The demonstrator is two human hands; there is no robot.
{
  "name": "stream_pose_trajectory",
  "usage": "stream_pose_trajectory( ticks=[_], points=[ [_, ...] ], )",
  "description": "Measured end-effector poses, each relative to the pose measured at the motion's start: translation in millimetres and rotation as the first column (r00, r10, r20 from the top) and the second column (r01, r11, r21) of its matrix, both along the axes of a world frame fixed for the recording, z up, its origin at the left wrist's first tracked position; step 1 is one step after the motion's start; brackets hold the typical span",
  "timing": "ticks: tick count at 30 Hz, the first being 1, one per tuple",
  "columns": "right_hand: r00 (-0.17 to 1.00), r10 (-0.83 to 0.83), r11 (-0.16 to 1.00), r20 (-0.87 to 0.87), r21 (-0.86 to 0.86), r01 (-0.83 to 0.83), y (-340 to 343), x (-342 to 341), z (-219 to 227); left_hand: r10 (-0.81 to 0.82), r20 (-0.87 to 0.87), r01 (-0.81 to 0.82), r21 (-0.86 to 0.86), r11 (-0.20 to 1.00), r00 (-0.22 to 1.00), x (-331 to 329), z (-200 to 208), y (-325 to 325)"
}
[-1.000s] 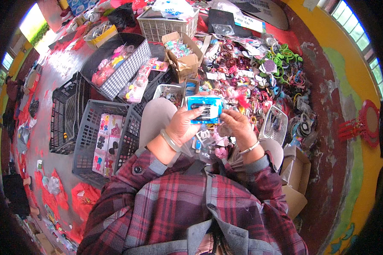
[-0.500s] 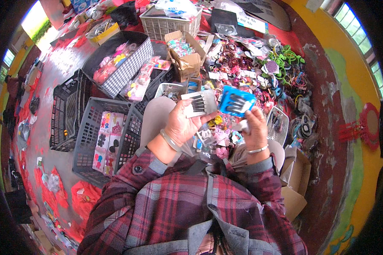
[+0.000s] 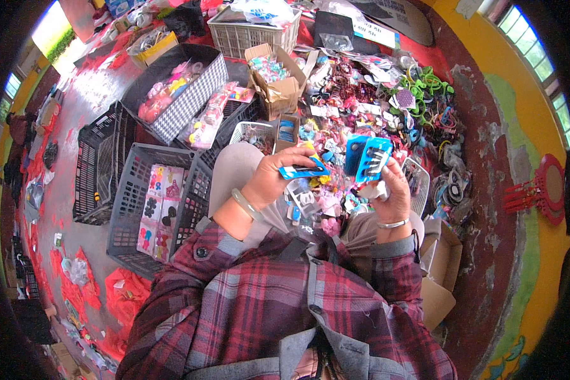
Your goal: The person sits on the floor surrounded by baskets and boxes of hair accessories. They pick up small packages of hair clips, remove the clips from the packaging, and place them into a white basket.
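Note:
My left hand (image 3: pixel 269 185) is closed on a blue card of dark hair clips (image 3: pixel 306 170), held tilted over my knee with the fingers across its top. My right hand (image 3: pixel 394 195) pinches several more blue hair clip cards (image 3: pixel 370 158) by their lower right edge, a little spread. Pale and dark clips show on the front card. A crumpled white piece (image 3: pixel 378 190) sits by the right fingers; whether it is gripped I cannot tell. The two sets of cards are apart. Below them lies a heap of colourful hair accessories (image 3: pixel 335 120).
A grey crate (image 3: pixel 123 202) with carded accessories stands at my left, beside a black crate (image 3: pixel 85 171) and a houndstooth box (image 3: pixel 199 98). Small cardboard box (image 3: pixel 287 131) lies ahead. White basket (image 3: pixel 418 170) and open carton (image 3: pixel 449 253) are on my right.
My left hand showed a pale card of dark clips; now a blue card is in it, tipped flatter. The right hand's cards have shifted slightly right and fanned apart.

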State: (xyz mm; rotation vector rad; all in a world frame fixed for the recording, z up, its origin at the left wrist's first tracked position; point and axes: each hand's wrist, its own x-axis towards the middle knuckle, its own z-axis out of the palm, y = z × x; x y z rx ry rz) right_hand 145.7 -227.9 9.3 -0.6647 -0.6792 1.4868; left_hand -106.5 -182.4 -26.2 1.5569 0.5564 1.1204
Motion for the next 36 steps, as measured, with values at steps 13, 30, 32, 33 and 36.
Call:
stream_pose_trajectory(
  ticks=[13, 30, 32, 33, 36],
  points=[
    [0.961, 0.277, 0.889, -0.002, -0.379, -0.257, -6, -43, -25, -0.098, -0.136, 0.117, 0.142, 0.983, 0.986, 16, -2, -13],
    [0.962, -0.014, 0.934, 0.272, -0.340, 0.109, -16, -43, -53, -0.064, 0.285, 0.254, -0.700, 0.668, 0.956, 42, -9, -35],
    [0.934, -0.046, 0.943, 0.353, -0.293, 0.158, -7, -45, -52, -0.086, 0.136, 0.156, -0.676, 0.720, 0.987, 46, -6, -23],
    [0.919, -0.040, 0.948, 0.391, -0.277, 0.159, -2, -45, -48, -0.109, 0.128, 0.167, -0.659, 0.733, 0.986, 44, -5, -13],
    [0.927, -0.023, 0.951, 0.374, -0.279, 0.137, 20, -44, -36, -0.159, 0.091, 0.180, -0.643, 0.744, 0.983, 38, 4, 24]
  ],
)
